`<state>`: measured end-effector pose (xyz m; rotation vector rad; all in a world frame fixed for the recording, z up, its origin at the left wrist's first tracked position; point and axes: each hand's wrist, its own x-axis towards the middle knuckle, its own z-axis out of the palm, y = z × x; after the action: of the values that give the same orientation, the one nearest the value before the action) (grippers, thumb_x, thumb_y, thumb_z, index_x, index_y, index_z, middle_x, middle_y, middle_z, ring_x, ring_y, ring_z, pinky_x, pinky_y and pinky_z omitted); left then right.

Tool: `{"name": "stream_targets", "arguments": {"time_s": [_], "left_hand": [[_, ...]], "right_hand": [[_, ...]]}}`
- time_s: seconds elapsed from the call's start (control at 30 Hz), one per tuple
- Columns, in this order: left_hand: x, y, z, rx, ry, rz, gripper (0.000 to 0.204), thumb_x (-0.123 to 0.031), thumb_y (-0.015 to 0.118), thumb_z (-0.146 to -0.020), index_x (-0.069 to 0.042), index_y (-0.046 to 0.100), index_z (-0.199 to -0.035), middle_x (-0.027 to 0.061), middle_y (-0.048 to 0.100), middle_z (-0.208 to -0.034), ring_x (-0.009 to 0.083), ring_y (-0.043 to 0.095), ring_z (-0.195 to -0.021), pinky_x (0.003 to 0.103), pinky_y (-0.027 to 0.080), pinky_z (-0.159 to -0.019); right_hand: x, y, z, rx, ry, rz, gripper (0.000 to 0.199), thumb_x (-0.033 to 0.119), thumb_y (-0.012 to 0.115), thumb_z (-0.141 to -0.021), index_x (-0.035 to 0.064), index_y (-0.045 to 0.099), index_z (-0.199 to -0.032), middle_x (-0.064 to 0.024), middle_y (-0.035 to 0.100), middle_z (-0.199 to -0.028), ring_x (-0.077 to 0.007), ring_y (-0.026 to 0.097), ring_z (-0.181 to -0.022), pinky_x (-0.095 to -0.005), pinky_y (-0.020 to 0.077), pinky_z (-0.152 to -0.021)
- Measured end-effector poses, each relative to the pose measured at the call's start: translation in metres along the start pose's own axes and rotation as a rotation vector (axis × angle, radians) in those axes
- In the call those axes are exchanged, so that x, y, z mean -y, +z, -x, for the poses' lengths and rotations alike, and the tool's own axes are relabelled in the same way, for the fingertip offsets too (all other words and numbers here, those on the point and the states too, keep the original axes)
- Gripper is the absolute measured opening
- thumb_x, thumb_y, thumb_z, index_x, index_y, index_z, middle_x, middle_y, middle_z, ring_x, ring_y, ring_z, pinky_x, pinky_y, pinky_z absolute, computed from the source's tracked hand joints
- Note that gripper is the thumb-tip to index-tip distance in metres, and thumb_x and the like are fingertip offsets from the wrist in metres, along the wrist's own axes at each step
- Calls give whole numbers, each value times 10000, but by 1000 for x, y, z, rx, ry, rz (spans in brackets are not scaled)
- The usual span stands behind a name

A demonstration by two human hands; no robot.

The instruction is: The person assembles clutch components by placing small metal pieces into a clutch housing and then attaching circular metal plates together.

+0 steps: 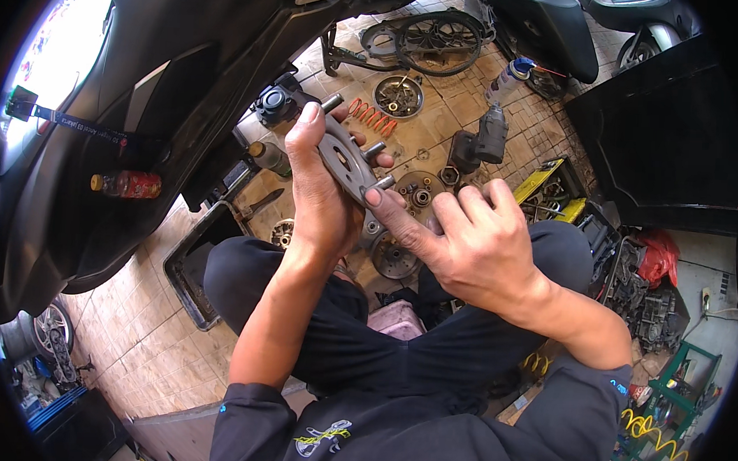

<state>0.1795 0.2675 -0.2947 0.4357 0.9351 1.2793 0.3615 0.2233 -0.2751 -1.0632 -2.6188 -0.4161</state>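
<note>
My left hand (317, 187) grips a flat grey metal plate (345, 159) with several short pins standing out of it, held up in front of me at an angle. My right hand (467, 239) reaches in from the right, and its index fingertip presses the plate's lower edge near one pin. On the tiled floor below lie round metal clutch parts (395, 256), a toothed disc (398, 96) and an orange coil spring (372, 115).
A black scooter body (170, 82) looms at left and top. A belt and wheel-like cover (435, 40) lie at the far top. A spray can (507, 78), a power tool (484, 141), a yellow tool case (552, 185) and a black tray (190, 264) surround me.
</note>
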Motion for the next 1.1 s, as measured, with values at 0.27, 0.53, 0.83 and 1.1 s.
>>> {"name": "stream_targets", "arguments": {"time_s": [0.27,0.53,0.83,1.1], "left_hand": [[17,-4,-5,72,550,-636,843,-603,628,-865,42,411,-1362,121,467,-1099,208,533,-979,385,461,-891],[4,-9,-5,455,955,-837,1166,-685,810,-615,36,379,-1422,216,386,-1250,340,455,-1158,463,459,-975],[-1,-12,-3,301,679,-863,1238,-750,813,-608,55,368,-1436,207,429,-1223,328,453,-1156,461,398,-1028],[-12,-8,2,410,1025,-1234,1237,-637,913,-518,-76,383,-1485,224,370,-1299,405,511,-1127,516,534,-909]], "right_hand": [[-14,-13,-12,358,220,-660,593,87,685,-793,81,509,-1359,-100,576,-673,-307,602,-636,-433,458,-624],[-38,-22,-18,684,397,-1323,391,80,692,-790,27,540,-1146,-134,625,-665,-280,637,-598,-387,482,-576],[-35,-49,-8,23,77,-334,828,-13,711,-719,84,472,-1505,-24,531,-695,-221,531,-575,-371,423,-558],[-36,-50,-17,124,259,-763,596,70,683,-760,98,536,-1337,-122,630,-754,-361,596,-623,-441,504,-643]]}}
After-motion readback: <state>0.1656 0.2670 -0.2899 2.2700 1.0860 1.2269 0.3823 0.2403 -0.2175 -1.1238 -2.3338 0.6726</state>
